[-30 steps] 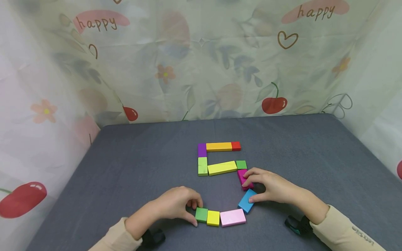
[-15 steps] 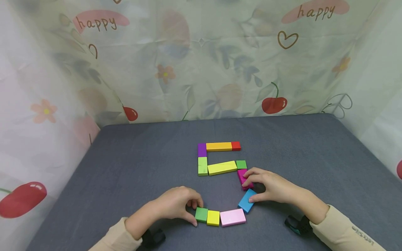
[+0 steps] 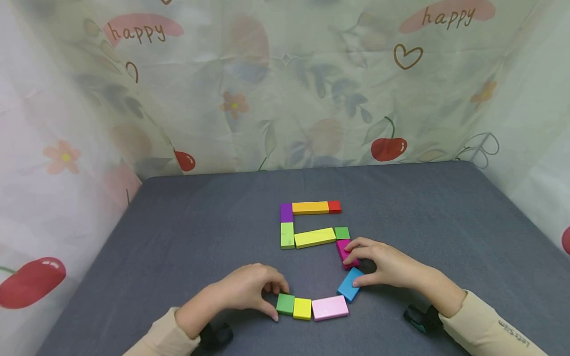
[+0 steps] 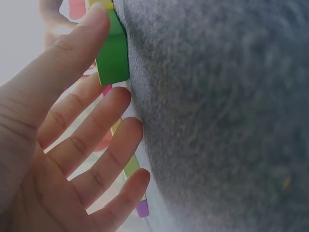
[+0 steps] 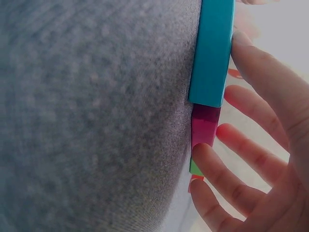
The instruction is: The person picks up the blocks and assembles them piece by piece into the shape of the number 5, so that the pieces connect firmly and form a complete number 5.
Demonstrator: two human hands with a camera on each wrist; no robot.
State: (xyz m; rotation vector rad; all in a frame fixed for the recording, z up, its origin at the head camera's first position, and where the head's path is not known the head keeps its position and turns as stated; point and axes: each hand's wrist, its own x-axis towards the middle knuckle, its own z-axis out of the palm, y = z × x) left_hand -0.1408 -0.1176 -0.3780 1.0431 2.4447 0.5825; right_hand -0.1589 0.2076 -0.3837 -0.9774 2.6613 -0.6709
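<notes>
Flat coloured blocks form a figure like the digit 5 in the head view. At its lower left end my left hand [image 3: 249,288] touches a green block [image 3: 286,304] with the thumb and a forefinger beside its edges. To the right follow a small yellow block [image 3: 302,309] and a pink block [image 3: 330,308]. My right hand [image 3: 387,264] rests its thumb on a blue block [image 3: 349,285] and its fingertips on a magenta block [image 3: 343,251]. In both wrist views the fingers are spread and only slightly bent. The magenta block is partly hidden by fingers.
Further back lie a small green block [image 3: 342,233], a long yellow block [image 3: 314,238], a lime block [image 3: 287,235], a purple block [image 3: 286,212], an orange block [image 3: 310,208] and a red block [image 3: 334,207]. The dark grey table [image 3: 200,222] meets a printed curtain [image 3: 285,99] behind.
Almost nothing differs: both hands stay at the same blocks, and the blocks keep their places. The left hand has shifted only very slightly.
</notes>
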